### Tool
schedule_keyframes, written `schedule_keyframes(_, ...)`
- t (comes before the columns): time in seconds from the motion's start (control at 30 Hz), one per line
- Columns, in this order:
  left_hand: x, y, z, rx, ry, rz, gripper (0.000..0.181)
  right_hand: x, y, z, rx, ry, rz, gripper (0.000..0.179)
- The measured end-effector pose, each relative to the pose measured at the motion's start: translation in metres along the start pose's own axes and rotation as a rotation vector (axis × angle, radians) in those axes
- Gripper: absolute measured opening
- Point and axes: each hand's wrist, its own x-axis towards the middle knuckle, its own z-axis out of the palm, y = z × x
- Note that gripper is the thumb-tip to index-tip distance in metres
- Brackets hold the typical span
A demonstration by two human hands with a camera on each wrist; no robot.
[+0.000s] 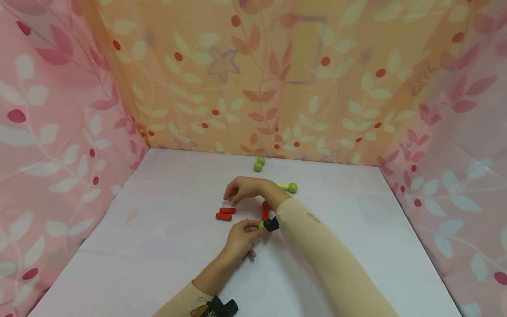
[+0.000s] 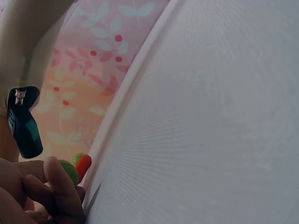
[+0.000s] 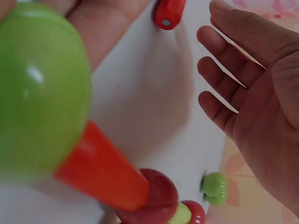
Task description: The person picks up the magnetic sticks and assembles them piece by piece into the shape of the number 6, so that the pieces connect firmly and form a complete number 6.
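Note:
My left hand [image 1: 240,241] pinches a green ball [image 3: 42,88] between thumb and fingers. From that ball a red rod [image 3: 105,168] runs to a dark red ball [image 3: 156,198], and a yellow-green rod [image 3: 181,213] shows just beyond it. My right hand [image 1: 247,188] hovers over the table with loosely bent fingers and nothing in them, as the right wrist view also shows. Just below its fingertips lie two loose red rods [image 1: 227,211], side by side. One rod [image 3: 169,13] has a grey metal disc on its end. The right forearm hides part of the joined piece in the head view.
Two green balls [image 1: 258,167] sit together near the back edge of the white table [image 1: 158,189]. Another green ball [image 1: 292,188] at the end of a yellow-green rod shows beyond the right forearm. Patterned cloth walls [image 1: 261,79] enclose the back and both sides.

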Motion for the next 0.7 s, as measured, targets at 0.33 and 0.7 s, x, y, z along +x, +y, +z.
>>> schedule_keyframes(0.33,0.0009,-0.0007,-0.0019,0.008,-0.009,0.015,0.036,0.0088,0.0085,0.0085,0.017,-0.101,0.043,0.023)
schedule_keyframes(0.7,0.0006,-0.0012,-0.0015,-0.002,-0.015,0.011,0.037,0.0108,0.0049,0.0092,-0.019,-0.136,0.079,0.022)
